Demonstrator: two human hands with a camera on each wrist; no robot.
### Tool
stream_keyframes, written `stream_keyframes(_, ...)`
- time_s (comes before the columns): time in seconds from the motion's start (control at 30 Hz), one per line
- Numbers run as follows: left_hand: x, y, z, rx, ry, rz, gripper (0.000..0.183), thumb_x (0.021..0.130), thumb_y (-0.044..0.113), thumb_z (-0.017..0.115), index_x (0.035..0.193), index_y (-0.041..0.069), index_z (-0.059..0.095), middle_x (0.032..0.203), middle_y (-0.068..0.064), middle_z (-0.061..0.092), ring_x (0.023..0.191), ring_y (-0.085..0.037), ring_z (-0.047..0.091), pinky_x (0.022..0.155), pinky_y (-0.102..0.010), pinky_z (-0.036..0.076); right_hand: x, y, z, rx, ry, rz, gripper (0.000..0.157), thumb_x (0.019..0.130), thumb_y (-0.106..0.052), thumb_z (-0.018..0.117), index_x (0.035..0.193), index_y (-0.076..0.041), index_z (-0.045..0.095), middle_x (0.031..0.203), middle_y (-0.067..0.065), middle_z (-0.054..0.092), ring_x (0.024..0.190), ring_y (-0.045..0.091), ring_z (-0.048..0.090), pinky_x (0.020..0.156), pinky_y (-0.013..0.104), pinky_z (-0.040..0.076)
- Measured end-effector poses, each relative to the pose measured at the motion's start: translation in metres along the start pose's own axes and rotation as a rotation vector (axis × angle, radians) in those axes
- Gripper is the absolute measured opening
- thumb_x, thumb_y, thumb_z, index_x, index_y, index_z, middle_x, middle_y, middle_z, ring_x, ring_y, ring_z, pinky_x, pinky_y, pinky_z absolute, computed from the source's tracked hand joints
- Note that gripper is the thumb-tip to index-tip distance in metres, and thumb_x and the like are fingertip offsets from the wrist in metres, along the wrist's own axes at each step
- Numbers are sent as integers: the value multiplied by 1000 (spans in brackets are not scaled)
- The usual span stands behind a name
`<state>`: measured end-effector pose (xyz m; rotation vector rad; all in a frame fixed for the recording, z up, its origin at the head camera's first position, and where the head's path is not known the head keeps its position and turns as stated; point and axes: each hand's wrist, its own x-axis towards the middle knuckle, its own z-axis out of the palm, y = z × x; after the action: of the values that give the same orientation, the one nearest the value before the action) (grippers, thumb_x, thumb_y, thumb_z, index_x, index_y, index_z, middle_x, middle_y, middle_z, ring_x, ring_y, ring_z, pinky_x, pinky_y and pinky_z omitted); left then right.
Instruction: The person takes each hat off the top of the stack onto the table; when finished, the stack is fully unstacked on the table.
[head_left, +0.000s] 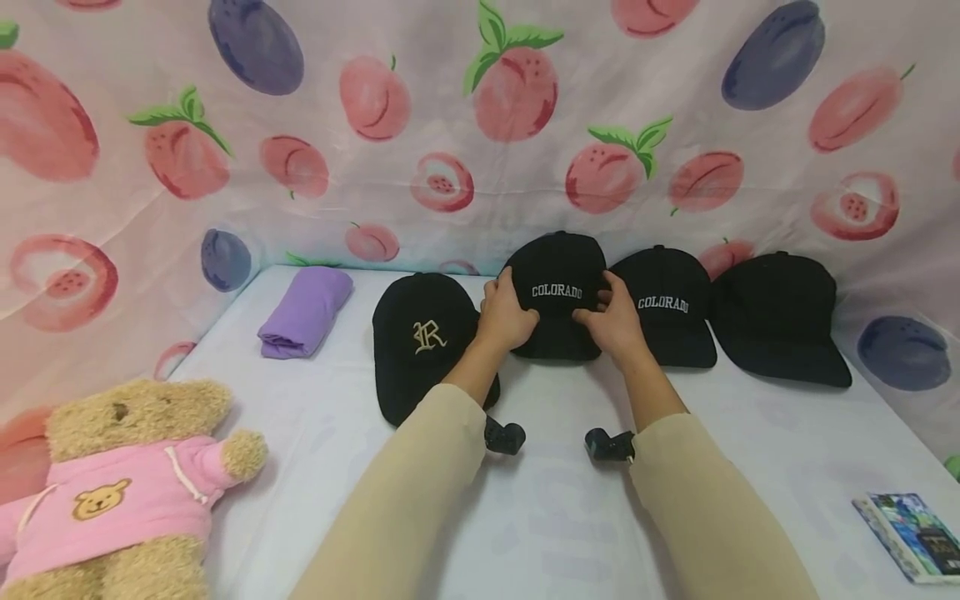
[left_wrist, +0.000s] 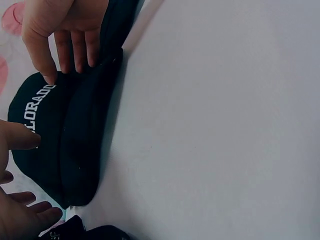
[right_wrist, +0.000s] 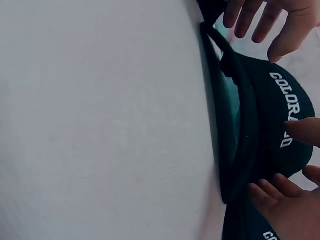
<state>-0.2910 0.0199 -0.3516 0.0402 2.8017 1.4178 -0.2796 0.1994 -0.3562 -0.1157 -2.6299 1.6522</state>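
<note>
A black baseball cap with white COLORADO lettering [head_left: 558, 258] stands between my hands, brim toward me. My left hand [head_left: 508, 318] is at its left side, thumb over the crown front. On the other side my right hand [head_left: 613, 321] has its thumb by the lettering. In the wrist views the fingers of both hands look fairly straight along the cap's sides. A second black COLORADO cap [head_left: 663, 279] sits close on the right, partly overlapped. Left of my left wrist lies a black cap with a gold R [head_left: 408, 367], partly covered by my forearm.
A plain black cap [head_left: 780, 308] ends the row at right. A folded purple cloth [head_left: 307, 308] lies at back left, a teddy bear in pink [head_left: 135, 500] at front left, a small book [head_left: 911, 533] at front right. Behind hangs a fruit-patterned curtain [head_left: 322, 225] beyond the white table [head_left: 555, 517].
</note>
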Motion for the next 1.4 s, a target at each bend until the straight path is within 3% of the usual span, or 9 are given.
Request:
stream_keyframes(0.63, -22, -4, -9, -73, -50, 106, 80, 99, 17, 64, 166, 15, 20, 168, -15, 25, 152, -37, 35, 121, -54, 34, -18, -6, 3, -98, 25, -81, 83, 99, -16, 62, 167, -12, 14, 163, 26, 32, 146, 46, 39, 117, 58, 39)
stream_keyframes(0.97, -36, -9, -12, -56, -71, 136, 80, 98, 20, 66, 165, 13, 23, 168, -17, 25, 156, -36, 28, 123, -54, 32, -28, -13, 4, -92, 20, -93, 82, 99, -17, 63, 166, -12, 15, 162, 26, 34, 145, 45, 41, 116, 57, 40)
stream_keyframes(1.4, -55, -14, -20, -61, -112, 148, 77, 100, 22, 64, 165, 16, 25, 168, -15, 26, 155, -32, 32, 122, -53, 34, -39, -19, 8, -61, 27, -65, 83, 99, -18, 64, 167, -16, 16, 164, 22, 34, 146, 42, 40, 117, 56, 39)
